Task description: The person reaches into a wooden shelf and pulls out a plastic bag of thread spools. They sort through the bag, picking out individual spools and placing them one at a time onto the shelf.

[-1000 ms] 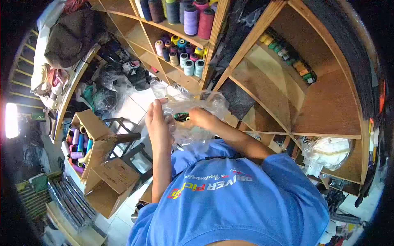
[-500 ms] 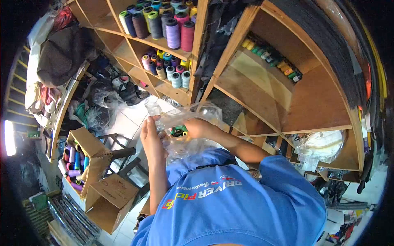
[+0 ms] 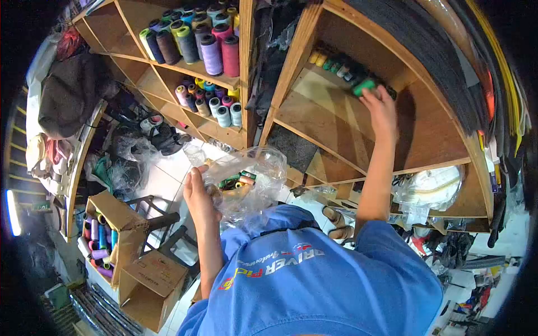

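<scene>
Wooden shelves (image 3: 347,112) hold thread: large cones (image 3: 193,42) upper left of the central upright (image 3: 286,73), smaller spools (image 3: 210,101) lower left, a row of little spools (image 3: 333,63) to its right.

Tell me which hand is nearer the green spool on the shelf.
Right. The right hand holds the green spool at the shelf; the left hand is well away, lower down, holding the plastic bag.

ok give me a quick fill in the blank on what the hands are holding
1. The left hand holds a clear ____ bag of small spools.
2. The right hand holds a ____ spool up at a wooden shelf.
3. The person's shirt is ____.
Missing: plastic; green; blue.
</scene>
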Demonstrator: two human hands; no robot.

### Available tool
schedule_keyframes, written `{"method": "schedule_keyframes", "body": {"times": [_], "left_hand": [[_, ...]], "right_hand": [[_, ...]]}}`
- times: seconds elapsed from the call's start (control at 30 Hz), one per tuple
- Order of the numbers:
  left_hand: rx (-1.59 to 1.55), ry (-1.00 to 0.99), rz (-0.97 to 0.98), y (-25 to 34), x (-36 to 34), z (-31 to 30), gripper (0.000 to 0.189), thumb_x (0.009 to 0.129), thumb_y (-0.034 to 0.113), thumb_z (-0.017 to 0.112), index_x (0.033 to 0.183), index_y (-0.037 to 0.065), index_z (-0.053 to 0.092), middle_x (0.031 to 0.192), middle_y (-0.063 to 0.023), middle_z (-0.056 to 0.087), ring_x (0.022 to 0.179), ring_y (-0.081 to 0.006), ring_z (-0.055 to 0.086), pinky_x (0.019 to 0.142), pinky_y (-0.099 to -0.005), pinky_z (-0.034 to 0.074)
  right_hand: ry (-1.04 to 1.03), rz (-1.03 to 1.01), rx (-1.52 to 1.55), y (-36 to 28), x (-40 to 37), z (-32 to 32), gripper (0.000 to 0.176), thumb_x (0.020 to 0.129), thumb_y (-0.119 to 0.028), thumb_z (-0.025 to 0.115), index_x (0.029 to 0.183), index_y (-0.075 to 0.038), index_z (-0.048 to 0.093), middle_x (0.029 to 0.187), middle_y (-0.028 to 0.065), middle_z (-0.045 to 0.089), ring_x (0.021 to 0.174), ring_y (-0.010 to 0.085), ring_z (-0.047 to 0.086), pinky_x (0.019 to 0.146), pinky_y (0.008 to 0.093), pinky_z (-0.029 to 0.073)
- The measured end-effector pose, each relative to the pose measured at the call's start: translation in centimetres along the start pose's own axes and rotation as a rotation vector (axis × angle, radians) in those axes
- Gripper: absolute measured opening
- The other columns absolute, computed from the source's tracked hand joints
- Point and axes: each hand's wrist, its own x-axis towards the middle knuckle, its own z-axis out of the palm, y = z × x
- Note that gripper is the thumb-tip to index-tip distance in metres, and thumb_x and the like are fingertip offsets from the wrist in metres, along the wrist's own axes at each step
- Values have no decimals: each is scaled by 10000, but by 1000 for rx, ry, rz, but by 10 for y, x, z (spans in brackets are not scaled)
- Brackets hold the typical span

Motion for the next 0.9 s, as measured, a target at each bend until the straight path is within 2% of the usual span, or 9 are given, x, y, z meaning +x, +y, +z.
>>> {"method": "schedule_keyframes", "body": {"times": [0.1,0.2,0.3,0.33,0.43,0.63,0.73,0.83,0.9], "left_hand": [[23,49,17,-2,1,5,330,945,366,461,942,54,567,631,4,451,431,-47,349,364,-194,271],[39,5,21,-4,3,2,325,944,366,465,938,58,568,695,-9,474,452,-49,365,367,-185,271],[-33,10,-25,6,-8,10,325,945,366,465,932,58,567,684,-5,472,445,-47,357,368,-180,269],[-38,15,-26,5,-8,9,326,946,365,464,933,56,567,680,-5,471,444,-47,355,368,-181,267],[-36,32,-23,4,-7,5,329,949,364,459,934,53,565,670,-5,469,441,-46,351,369,-183,261],[-53,49,-8,7,-6,7,328,950,367,458,931,59,568,650,6,465,437,-45,359,372,-188,260],[-22,87,-7,13,-8,14,322,947,366,463,926,62,568,630,12,457,434,-43,356,370,-194,258],[-36,68,5,8,-3,9,314,946,362,469,921,65,567,622,15,452,430,-42,347,367,-198,253],[-66,43,10,8,-1,7,309,945,359,472,916,67,567,620,18,449,428,-41,342,365,-196,248]], "right_hand": [[138,2,-246,40,48,-30,607,791,-241,701,1307,-62,437,1203,121,560,1114,227,528,926,379,428],[235,-78,-778,49,65,-25,625,783,-266,703,1304,-57,426,1240,152,534,1122,292,522,942,426,415],[303,-80,-931,64,77,-16,589,784,-264,694,1277,-56,446,1243,168,528,1137,319,509,937,426,426],[348,-38,-939,73,86,-14,548,789,-249,678,1250,-45,462,1245,174,524,1138,335,506,924,418,436],[344,-127,-971,92,103,-14,474,787,-271,665,1184,-43,543,1166,164,586,1077,319,555,881,420,445],[452,-50,-938,75,81,5,468,742,-233,686,1145,-34,557,1088,202,609,1015,359,579,857,427,470],[491,-145,-872,79,82,3,476,737,-239,690,1151,-44,555,1095,204,606,1025,361,574,852,434,473],[465,-55,-970,82,89,-1,496,731,-260,699,1160,-58,549,1115,199,600,1033,359,571,857,437,472],[472,-91,-982,89,92,-5,502,721,-258,706,1156,-60,549,1107,197,604,1022,365,575,851,440,476]]}}
